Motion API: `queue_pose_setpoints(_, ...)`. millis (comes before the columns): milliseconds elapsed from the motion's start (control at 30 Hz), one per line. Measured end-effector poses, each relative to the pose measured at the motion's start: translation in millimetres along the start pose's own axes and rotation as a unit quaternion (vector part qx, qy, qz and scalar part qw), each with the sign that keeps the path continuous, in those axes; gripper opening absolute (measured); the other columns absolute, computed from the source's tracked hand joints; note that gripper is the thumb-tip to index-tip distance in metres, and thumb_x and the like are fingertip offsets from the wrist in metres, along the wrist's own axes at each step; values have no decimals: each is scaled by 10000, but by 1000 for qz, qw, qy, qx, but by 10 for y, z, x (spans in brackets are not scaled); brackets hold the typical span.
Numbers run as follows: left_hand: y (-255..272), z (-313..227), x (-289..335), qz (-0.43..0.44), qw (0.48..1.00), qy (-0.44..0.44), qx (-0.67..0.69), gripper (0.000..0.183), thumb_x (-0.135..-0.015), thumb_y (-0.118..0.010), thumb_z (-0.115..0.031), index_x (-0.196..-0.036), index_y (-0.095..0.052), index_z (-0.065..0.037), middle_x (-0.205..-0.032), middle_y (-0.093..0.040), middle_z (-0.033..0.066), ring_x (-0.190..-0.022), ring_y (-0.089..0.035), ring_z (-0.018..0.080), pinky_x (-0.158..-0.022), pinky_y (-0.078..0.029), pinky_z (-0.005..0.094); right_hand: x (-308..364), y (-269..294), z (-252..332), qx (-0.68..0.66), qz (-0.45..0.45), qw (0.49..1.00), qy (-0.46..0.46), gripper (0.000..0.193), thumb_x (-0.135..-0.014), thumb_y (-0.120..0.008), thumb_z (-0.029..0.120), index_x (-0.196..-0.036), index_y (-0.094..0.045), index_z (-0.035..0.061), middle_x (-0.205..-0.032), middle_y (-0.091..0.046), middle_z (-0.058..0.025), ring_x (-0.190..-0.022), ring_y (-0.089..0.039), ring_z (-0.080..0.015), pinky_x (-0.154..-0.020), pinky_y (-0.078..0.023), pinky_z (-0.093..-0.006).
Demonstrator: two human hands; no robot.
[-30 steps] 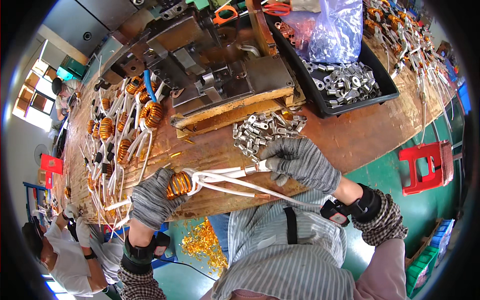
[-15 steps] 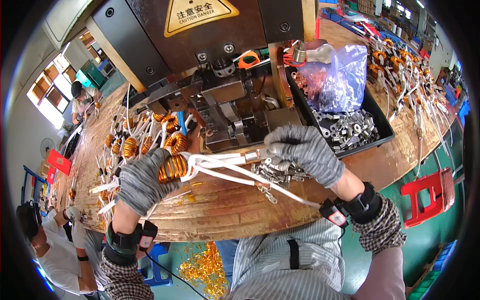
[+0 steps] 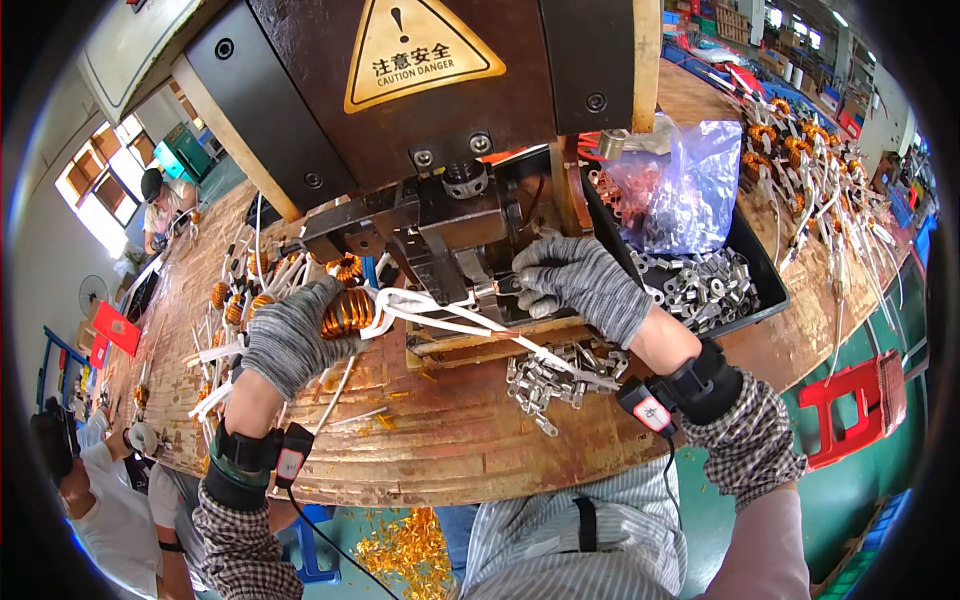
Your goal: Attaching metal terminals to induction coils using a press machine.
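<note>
My left hand (image 3: 295,340), in a grey knit glove, grips a toroidal coil (image 3: 348,313) wound with copper wire. White sleeved leads (image 3: 430,308) run from the coil to the right. One lead reaches into the jaws (image 3: 478,275) of a dark press (image 3: 450,205). At the jaws' right side my right hand (image 3: 580,285), gloved alike, has its fingers closed around the lead's end; a metal terminal seems to be there, mostly hidden by the fingers. Another lead hangs free over a loose pile of metal terminals (image 3: 560,375) on the wooden table.
A black tray (image 3: 770,285) of terminals and a clear plastic bag (image 3: 690,190) stands right of the press. More copper coils (image 3: 235,305) lie left, others (image 3: 800,145) far right. A red stool (image 3: 850,410) stands at right. Co-workers (image 3: 110,500) sit at left.
Both hands have moved the coil and its leads away from me toward the press. The lead's end, in front of the press before, is now at its jaws.
</note>
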State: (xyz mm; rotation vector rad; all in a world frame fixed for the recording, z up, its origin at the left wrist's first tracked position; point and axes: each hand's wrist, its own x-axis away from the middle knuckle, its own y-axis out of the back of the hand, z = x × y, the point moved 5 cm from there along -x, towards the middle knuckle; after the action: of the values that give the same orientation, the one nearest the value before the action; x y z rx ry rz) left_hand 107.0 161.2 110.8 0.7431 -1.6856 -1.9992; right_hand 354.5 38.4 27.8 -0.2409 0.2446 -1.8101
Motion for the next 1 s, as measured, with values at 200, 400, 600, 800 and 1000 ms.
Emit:
queue_pose_setpoints(200, -3, -7, -41, 29, 999, 6, 18, 686, -626, -756, -407, -1172, -521, -65, -987, -618, 151, -914, -601, 299, -788, -482, 350, 0, 25, -12, 113, -7, 993, 23, 152, -817, -608, 49, -957, -593, -7, -791, -613, -76, -666, -632, -158, -589, -560, -261)
queue_pose_setpoints(400, 7, -28, -39, -5, 1000, -7, 2, 663, -624, -760, -405, -1150, -541, -67, -982, -620, 140, -902, -605, 296, -784, -485, 349, 6, 39, -28, 108, 2, 994, 21, 172, -822, -610, 70, -976, -593, -5, -792, -611, -63, -677, -618, -132, -577, -550, -247)
queue_pose_setpoints(600, -9, -4, -19, -6, 1000, -7, 9, 665, -611, -764, -419, -1141, -550, -79, -974, -622, 136, -883, -611, 291, -767, -491, 348, 201, 155, 124, 136, -33, 988, 66, 194, -851, -588, 138, -981, -576, -5, -771, -576, -23, -633, -574, -83, -545, -518, -205)
queue_pose_setpoints(800, -19, 3, 3, -1, 1000, -3, 3, 667, -618, -753, -429, -1152, -543, -89, -957, -622, 138, -868, -609, 298, -750, -491, 357, 585, 649, 360, 185, -157, 962, 128, 130, -852, -591, 154, -930, -612, 53, -678, -560, 32, -498, -464, -23, -425, -366, -162)
queue_pose_setpoints(1000, -52, 8, -43, -10, 1000, 9, 21, 661, -566, -790, -404, -1086, -564, -63, -967, -623, 132, -882, -609, 297, -773, -487, 352, 912, 1351, 219, 270, -291, 897, 193, 120, -853, -590, 131, -906, -629, 31, -721, -584, 33, -603, -484, -25, -543, -404, -174)
